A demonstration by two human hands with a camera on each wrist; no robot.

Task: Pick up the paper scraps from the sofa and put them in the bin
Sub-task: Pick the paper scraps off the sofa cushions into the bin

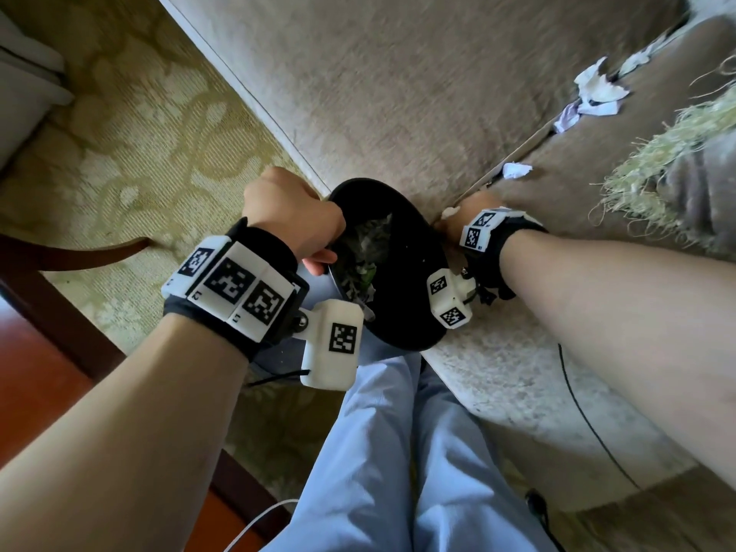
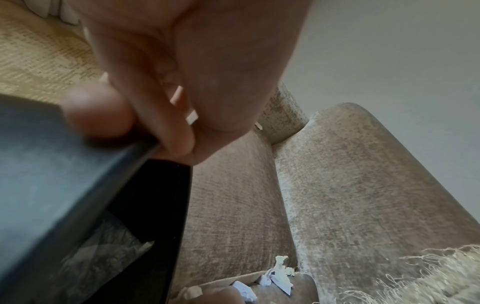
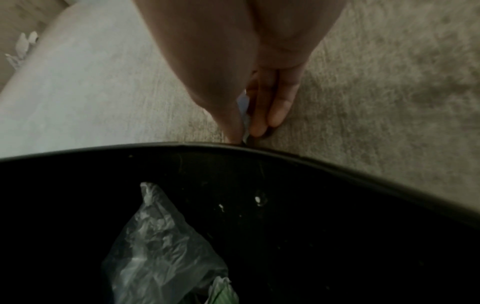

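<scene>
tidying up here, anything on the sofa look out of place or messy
Yes. Crumpled white paper scraps lie along the crease of the sofa, with a smaller scrap nearer the right hand. The left hand grips the black bin at its rim, held tilted against the seat edge.

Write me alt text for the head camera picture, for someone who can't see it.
Seen from above, the left hand grips the rim of a black bin held against a beige sofa, while the right hand pinches a white paper scrap beside the bin. More paper scraps lie along the sofa's seam, near a fringed throw.
</scene>
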